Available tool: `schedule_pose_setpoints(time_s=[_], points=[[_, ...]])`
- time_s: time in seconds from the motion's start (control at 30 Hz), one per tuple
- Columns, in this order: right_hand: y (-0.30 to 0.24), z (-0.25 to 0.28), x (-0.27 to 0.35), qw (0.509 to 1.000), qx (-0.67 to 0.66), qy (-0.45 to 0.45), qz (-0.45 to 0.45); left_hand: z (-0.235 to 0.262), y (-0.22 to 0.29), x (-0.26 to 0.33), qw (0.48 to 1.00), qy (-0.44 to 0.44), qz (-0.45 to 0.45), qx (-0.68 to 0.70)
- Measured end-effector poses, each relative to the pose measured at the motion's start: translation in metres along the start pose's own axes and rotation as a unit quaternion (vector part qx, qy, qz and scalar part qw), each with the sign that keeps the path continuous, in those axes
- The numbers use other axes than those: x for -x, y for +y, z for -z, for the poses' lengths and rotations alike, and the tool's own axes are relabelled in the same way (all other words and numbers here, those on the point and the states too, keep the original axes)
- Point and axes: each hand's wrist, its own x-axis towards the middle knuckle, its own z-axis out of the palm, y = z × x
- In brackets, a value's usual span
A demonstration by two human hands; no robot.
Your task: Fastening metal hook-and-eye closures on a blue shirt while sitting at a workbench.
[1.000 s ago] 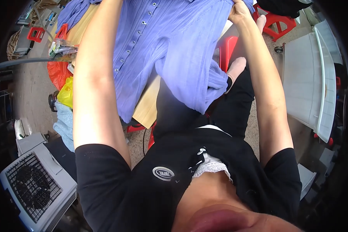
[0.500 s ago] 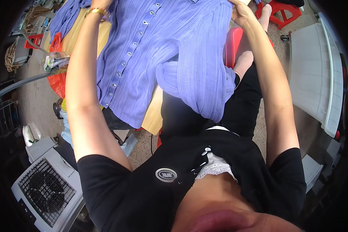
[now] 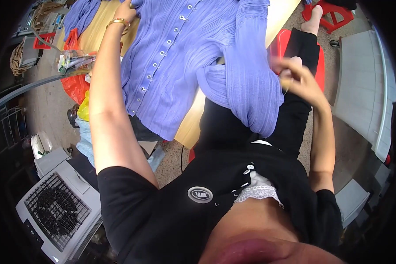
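Observation:
A periwinkle-blue ribbed shirt (image 3: pixel 176 75) with a row of buttons down its front lies spread on a pale wooden table (image 3: pixel 190 125). One sleeve (image 3: pixel 251 88) folds over on itself and hangs past the table's edge above my lap. At the shirt's far left edge, my left hand (image 3: pixel 126 12) pinches the fabric; the upper frame edge cuts close to it. My right hand (image 3: pixel 301 81) is off the cloth, just right of the hanging sleeve. Its fingers are apart and curved, blurred by motion, with nothing visible in them.
More blue fabric (image 3: pixel 80 17) lies at the table's far left. Beside it hang a red plastic bag (image 3: pixel 75 90) and a clear container (image 3: pixel 72 61) of small items. A fan unit (image 3: pixel 57 207) stands low on the left. Red stools (image 3: pixel 328 20) and a white-sided bin (image 3: pixel 356 88) are at right.
My right hand has let go of the shirt's far right edge and come back toward me, beside the sleeve. My left hand stays on the fabric; the view has shifted slightly.

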Motion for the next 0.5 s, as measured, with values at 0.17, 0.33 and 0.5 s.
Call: schedule_pose_setpoints(time_s=[0.17, 0.33, 0.5], points=[[0.018, -0.033, 0.056, 0.999, 0.022, 0.012, 0.03, -0.018, 0.045, 0.01, 0.986, 0.035, 0.046, 0.156], [0.025, -0.055, 0.066, 0.986, 0.081, 0.135, -0.047, -0.007, 0.06, 0.009, 0.994, -0.056, 0.083, 0.036], [0.026, -0.028, 0.088, 0.991, -0.033, 0.119, -0.059, -0.034, 0.074, 0.015, 0.962, -0.048, 0.138, 0.23]])
